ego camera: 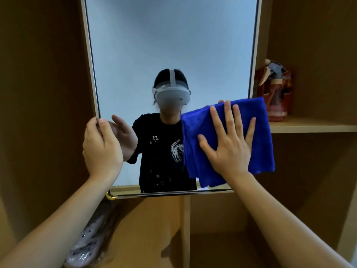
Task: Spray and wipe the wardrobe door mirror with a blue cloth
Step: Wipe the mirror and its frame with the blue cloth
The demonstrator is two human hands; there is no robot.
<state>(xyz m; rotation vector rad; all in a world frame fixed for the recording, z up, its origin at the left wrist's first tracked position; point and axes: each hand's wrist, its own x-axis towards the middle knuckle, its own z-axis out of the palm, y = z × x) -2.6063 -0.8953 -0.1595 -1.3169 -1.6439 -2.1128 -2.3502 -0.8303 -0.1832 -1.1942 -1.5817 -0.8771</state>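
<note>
The wardrobe door mirror (170,45) fills the upper middle of the head view, framed in pale wood. My left hand (101,147) grips its left edge, thumb on the glass. My right hand (229,144) lies flat with fingers spread on a folded blue cloth (258,122), pressing it against the mirror's lower right corner. The cloth overhangs the right edge of the mirror. A red spray bottle (276,93) stands on a shelf just right of the mirror, partly behind the cloth.
A wooden shelf (313,127) juts out at the right. Below the mirror a vertical wooden divider (186,229) splits two compartments. A pink spotted bundle (90,240) lies in the lower left one. The mirror reflects a person wearing a headset.
</note>
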